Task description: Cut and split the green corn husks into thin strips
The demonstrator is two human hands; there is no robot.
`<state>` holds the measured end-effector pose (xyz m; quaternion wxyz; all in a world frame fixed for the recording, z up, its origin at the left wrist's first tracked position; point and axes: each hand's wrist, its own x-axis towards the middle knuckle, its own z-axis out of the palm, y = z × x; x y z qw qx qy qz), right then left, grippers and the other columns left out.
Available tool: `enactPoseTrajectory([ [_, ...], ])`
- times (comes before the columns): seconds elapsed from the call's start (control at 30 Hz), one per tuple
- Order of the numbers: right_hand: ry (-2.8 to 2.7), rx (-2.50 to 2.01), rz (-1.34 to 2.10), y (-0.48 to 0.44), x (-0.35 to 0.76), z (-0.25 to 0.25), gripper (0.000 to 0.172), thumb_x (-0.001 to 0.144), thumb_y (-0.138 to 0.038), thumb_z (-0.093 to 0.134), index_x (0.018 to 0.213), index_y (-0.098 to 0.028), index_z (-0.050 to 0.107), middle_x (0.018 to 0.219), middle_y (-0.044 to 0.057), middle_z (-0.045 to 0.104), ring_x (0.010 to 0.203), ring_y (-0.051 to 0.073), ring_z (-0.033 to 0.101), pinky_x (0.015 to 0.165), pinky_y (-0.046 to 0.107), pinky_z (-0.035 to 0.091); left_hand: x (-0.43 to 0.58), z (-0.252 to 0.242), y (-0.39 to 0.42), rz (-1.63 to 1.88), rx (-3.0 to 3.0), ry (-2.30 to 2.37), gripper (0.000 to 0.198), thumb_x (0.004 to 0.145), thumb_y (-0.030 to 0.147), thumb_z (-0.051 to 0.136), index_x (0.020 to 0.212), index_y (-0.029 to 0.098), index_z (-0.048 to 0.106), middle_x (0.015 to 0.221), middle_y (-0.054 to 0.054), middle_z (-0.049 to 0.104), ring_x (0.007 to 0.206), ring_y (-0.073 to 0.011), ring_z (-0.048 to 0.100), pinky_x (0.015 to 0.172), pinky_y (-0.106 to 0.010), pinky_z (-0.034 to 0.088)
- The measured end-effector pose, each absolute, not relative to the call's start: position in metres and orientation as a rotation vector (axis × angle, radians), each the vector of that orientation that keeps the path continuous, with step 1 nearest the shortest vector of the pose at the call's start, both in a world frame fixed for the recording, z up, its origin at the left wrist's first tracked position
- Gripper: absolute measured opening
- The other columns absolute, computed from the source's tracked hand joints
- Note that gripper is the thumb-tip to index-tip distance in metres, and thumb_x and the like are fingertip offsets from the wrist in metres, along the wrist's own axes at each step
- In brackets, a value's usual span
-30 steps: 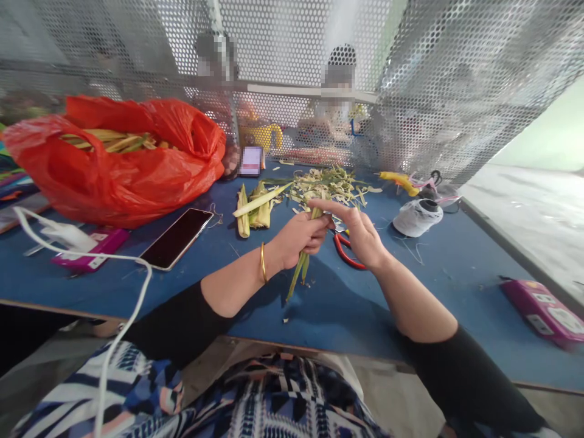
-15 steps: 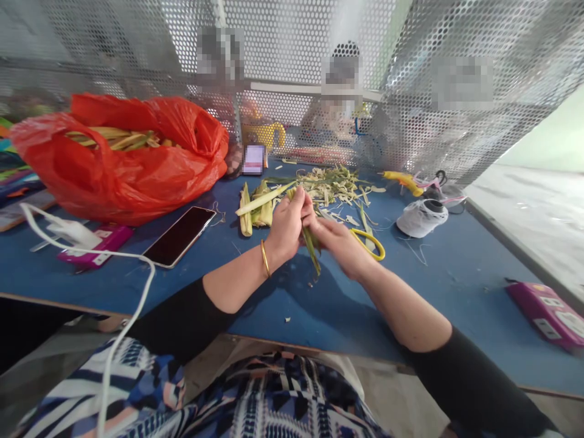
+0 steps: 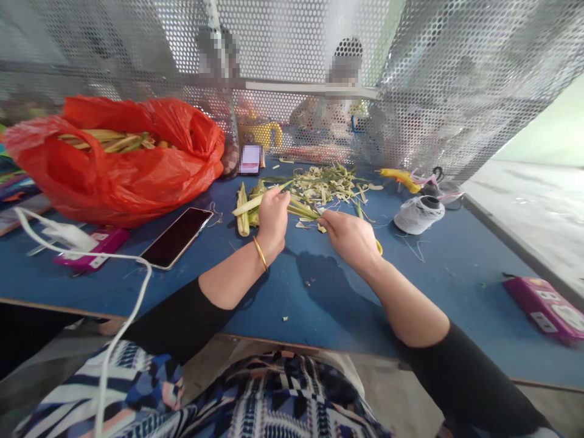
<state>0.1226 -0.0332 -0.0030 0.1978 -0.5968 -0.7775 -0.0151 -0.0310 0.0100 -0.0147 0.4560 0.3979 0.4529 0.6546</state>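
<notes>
A perforated metal screen (image 3: 296, 36) is rising behind a blue table (image 3: 447, 286). On the table's left side, a red plastic bag (image 3: 132, 188) is bulging open, holding pale dried strips. A dark-screened phone (image 3: 177, 237) is lying in front of it. At the right, a purple block (image 3: 547, 307) is displaying white panels whose markings are too blurred to read; a similar purple block (image 3: 117, 239) is sitting under a white plug at the left.

The right hand (image 3: 351, 240) is pinching one end of the green leaf strips (image 3: 305, 210) between thumb and fingers. The left hand (image 3: 274, 219) is gripping the other end, its fingers curling closed, so the strips are stretching between both hands above the table. Leaf scraps (image 3: 326, 185) are lying heaped just beyond. A white thread spool (image 3: 415, 218) is leaning farther right. A smaller propped phone (image 3: 250, 158) is showing a lit screen, its writing pixelated.
</notes>
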Motion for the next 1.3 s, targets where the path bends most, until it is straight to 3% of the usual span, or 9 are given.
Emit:
enactPoseTrajectory([
  [0.1,-2.239,-1.651,-0.047,-0.027,0.127,-0.004,0.025,0.097,-0.032,0.046,0.083,-0.025,0.065,0.083,0.004,0.071,0.065,0.017,0.056,0.055,0.028,0.023,-0.036,-0.012,0.008,1.647,1.724,1.161,0.007,0.084,0.024,0.063,0.090,0.023,0.065,0.100,-0.008,0.069,0.110,-0.0230,0.059,0.095,-0.034,0.044],
  [0.2,-2.314,-1.585,0.001,-0.025,0.128,-0.005,0.024,0.097,-0.030,0.045,0.091,-0.025,0.068,0.088,0.005,0.073,0.071,0.019,0.060,0.058,0.028,0.027,-0.037,-0.011,0.003,1.166,2.266,1.086,0.018,0.090,0.026,0.055,0.073,0.023,0.062,0.074,-0.005,0.065,0.085,-0.0228,0.063,0.087,-0.033,0.042],
  [0.27,-2.312,-1.569,0.044,-0.025,0.128,-0.005,0.025,0.097,-0.031,0.046,0.091,-0.024,0.069,0.089,0.006,0.073,0.073,0.019,0.061,0.060,0.028,0.029,-0.036,-0.012,0.001,0.959,2.321,1.169,0.028,0.094,0.028,0.048,0.067,0.023,0.058,0.060,-0.002,0.056,0.068,-0.0210,0.058,0.071,-0.029,0.040],
  [0.37,-2.249,-1.479,0.146,-0.024,0.131,-0.003,0.025,0.095,-0.032,0.050,0.082,-0.022,0.069,0.084,0.006,0.072,0.074,0.018,0.060,0.063,0.028,0.033,-0.037,-0.012,0.002,0.896,2.307,1.180,0.034,0.094,0.029,0.047,0.062,0.022,0.055,0.060,-0.002,0.056,0.063,-0.0190,0.054,0.061,-0.027,0.032],
  [0.5,-2.008,-1.265,0.483,-0.019,0.140,0.004,0.018,0.085,-0.031,0.059,0.074,-0.021,0.069,0.068,0.000,0.065,0.064,0.014,0.055,0.063,0.027,0.037,-0.039,-0.008,0.007,0.912,2.169,1.061,0.034,0.093,0.029,0.049,0.063,0.021,0.062,0.065,-0.002,0.062,0.065,-0.0168,0.055,0.062,-0.026,0.032],
  [0.73,-1.072,-1.216,0.982,-0.002,0.152,0.001,0.022,0.071,-0.038,0.073,0.076,-0.018,0.066,0.062,-0.003,0.059,0.048,0.008,0.048,0.048,0.023,0.039,-0.038,-0.014,0.009,1.137,1.874,1.134,0.036,0.093,0.034,0.047,0.064,0.019,0.061,0.057,0.002,0.052,0.057,-0.0132,0.046,0.059,-0.025,0.032],
  [0.9,-1.161,-1.076,1.423,-0.010,0.135,-0.008,0.031,0.057,-0.028,0.085,0.081,-0.015,0.071,0.059,-0.003,0.060,0.048,0.007,0.047,0.045,0.022,0.036,-0.034,-0.010,0.000,1.048,2.077,1.366,0.035,0.096,0.034,0.045,0.070,0.017,0.063,0.057,0.002,0.053,0.058,-0.0139,0.048,0.058,-0.027,0.028],
  [1.07,-1.033,-0.958,1.248,-0.015,0.127,-0.008,0.033,0.053,-0.036,0.086,0.069,-0.018,0.064,0.053,-0.006,0.057,0.048,0.007,0.050,0.046,0.021,0.038,-0.030,-0.007,-0.008,0.911,2.286,1.468,0.036,0.098,0.035,0.043,0.076,0.018,0.066,0.065,-0.002,0.061,0.066,-0.0163,0.054,0.059,-0.028,0.028],
  [1.3,-1.201,-1.101,1.050,-0.013,0.131,-0.004,0.028,0.055,-0.037,0.081,0.064,-0.018,0.063,0.049,-0.003,0.060,0.047,0.010,0.056,0.047,0.023,0.043,-0.032,-0.005,-0.006,0.857,2.170,1.263,0.035,0.098,0.033,0.042,0.074,0.018,0.064,0.060,0.001,0.062,0.056,-0.0131,0.055,0.059,-0.025,0.036],
])
